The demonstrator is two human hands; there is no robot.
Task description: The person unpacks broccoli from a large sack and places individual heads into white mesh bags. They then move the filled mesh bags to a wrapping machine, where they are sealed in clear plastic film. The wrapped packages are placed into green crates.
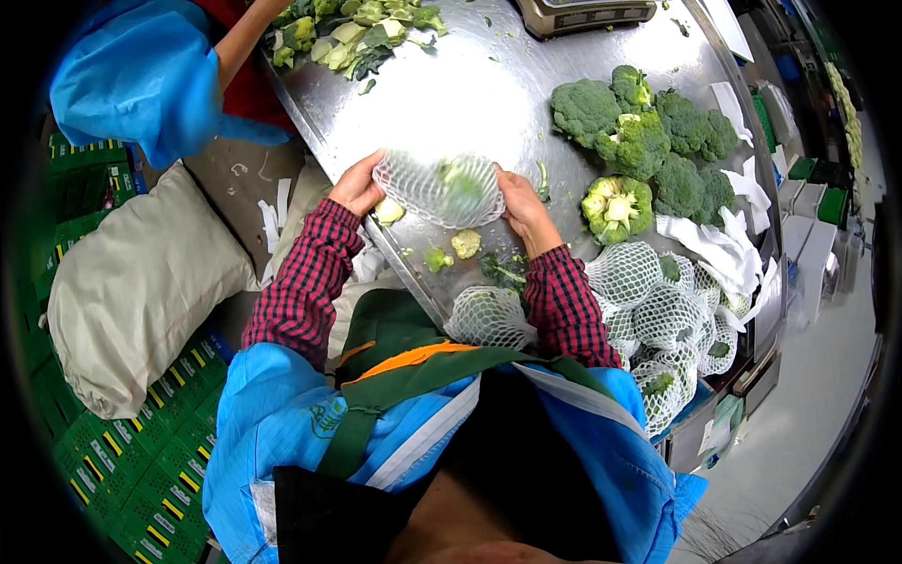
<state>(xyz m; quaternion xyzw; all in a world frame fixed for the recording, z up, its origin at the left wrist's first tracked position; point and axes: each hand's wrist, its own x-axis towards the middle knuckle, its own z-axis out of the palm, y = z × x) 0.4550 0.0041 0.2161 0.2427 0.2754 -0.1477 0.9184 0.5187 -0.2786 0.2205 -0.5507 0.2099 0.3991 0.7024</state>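
Observation:
Both my hands hold a white foam net sleeve point(412, 185) stretched above the steel table point(402, 264), with a blurred broccoli head point(464, 182) inside it. My left hand point(358, 185) grips the sleeve's left end; my right hand point(520, 201) grips its right end. Below lie a cut broccoli stem piece point(466, 243) and a small floret point(437, 259). One netted head point(491, 317) rests at the near edge beside my right forearm. Bare broccoli heads point(634, 144) stand to the right, and several netted heads point(669, 314) are piled nearer me. Loose white sleeves point(715, 247) lie beside them.
Broccoli trimmings point(359, 32) are heaped at the table's far left, near a co-worker's arm point(246, 39) and blue sleeve. A scale point(588, 14) stands at the far edge. A full pale sack point(141, 296) and green crates point(151, 472) are on the left.

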